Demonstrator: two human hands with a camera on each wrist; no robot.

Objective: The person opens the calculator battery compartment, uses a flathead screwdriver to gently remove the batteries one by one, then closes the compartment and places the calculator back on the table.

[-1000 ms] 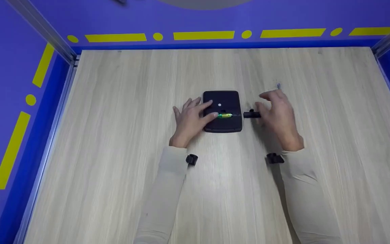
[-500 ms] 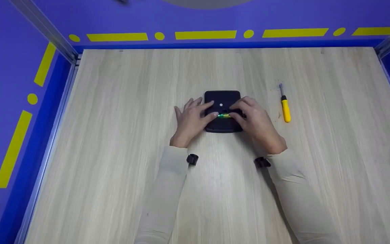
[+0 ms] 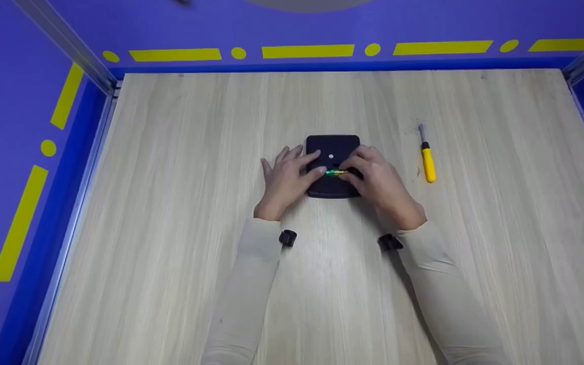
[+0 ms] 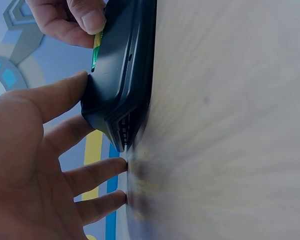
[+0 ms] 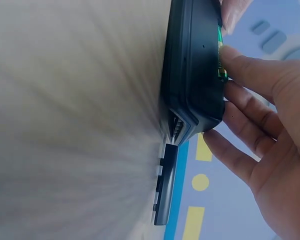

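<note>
A flat black device [image 3: 342,144] with rounded corners lies on the table, a small white dot on its upper face. Lengthwise in its slot sits a green-and-gold battery [image 3: 333,173]. My left hand [image 3: 284,180] is spread at the device's left side, thumb near the battery's left end and index finger on the casing. My right hand [image 3: 382,182] pinches the battery's right part with thumb and index finger. In the right wrist view its other fingers touch the device's edge. Beyond the device there lies a slim black cover piece [image 5: 166,185], hidden under my right hand in the head view.
A screwdriver [image 3: 428,162] with a yellow handle lies to the right, small dark specks around its tip. The wooden table [image 3: 170,177] is bordered by blue walls with yellow markings.
My right hand has moved left from beside the black cover piece onto the battery, bringing the screwdriver into full sight. The left hand and the device have stayed in place.
</note>
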